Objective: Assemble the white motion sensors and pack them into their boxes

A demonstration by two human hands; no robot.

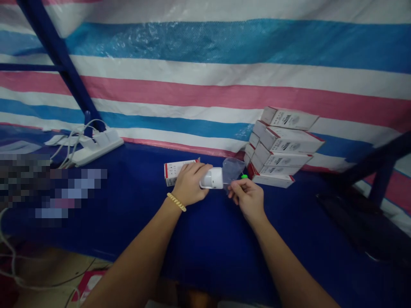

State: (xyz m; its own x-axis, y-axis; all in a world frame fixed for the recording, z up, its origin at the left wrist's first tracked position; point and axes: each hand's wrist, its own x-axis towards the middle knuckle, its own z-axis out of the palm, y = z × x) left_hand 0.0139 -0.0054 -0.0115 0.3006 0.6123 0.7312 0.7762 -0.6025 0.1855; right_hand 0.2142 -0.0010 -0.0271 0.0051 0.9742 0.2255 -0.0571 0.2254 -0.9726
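Observation:
My left hand (189,185) is closed around a white plastic motion sensor (217,178) with a curved, translucent front. It is held just above the blue table (205,239). My right hand (251,197), to the right, pinches a clear plastic bag (231,169) that lies against the sensor's right end. Whether the sensor's end is inside the bag, I cannot tell. A small bright green piece (244,176) shows just above my right fingers. Behind my left hand lies a white and red box (171,170), partly hidden by that hand.
Several white and red boxes (285,139) are stacked at the back right. A white power strip (96,147) with cables stands at the back left. A dark object (356,226) lies at the right. Striped plastic sheeting (205,72) hangs behind the table, beside a blue metal post (61,55).

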